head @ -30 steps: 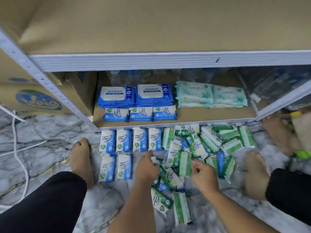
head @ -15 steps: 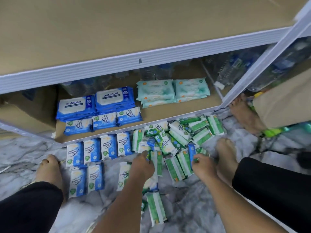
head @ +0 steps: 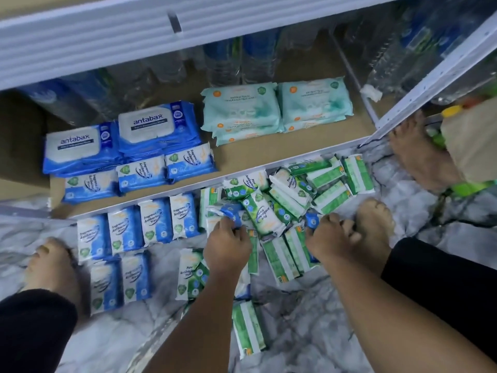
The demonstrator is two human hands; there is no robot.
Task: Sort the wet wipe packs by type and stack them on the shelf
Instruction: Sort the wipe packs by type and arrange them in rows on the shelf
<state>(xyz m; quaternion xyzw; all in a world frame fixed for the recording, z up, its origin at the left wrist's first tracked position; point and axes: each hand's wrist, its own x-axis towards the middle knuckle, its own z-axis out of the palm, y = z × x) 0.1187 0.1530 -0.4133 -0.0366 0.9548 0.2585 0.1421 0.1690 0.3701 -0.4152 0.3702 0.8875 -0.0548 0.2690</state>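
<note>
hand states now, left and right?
Left hand: closed, pinching a crumpled blue pack.
Right hand: closed, fingers curled on a half-buried blue pack.

On the shelf [head: 269, 154] you have two antabax stacks [head: 150, 130], two mint stacks [head: 242, 111] and three small blue packs [head: 141, 172] along its front edge. Just in front of the shelf you have six lined-up blue packs [head: 154, 220], in rows of four and two. Beside them are two loose blue packs [head: 230, 211] and over a dozen green packs [head: 265, 214], too overlapped to count exactly.
</note>
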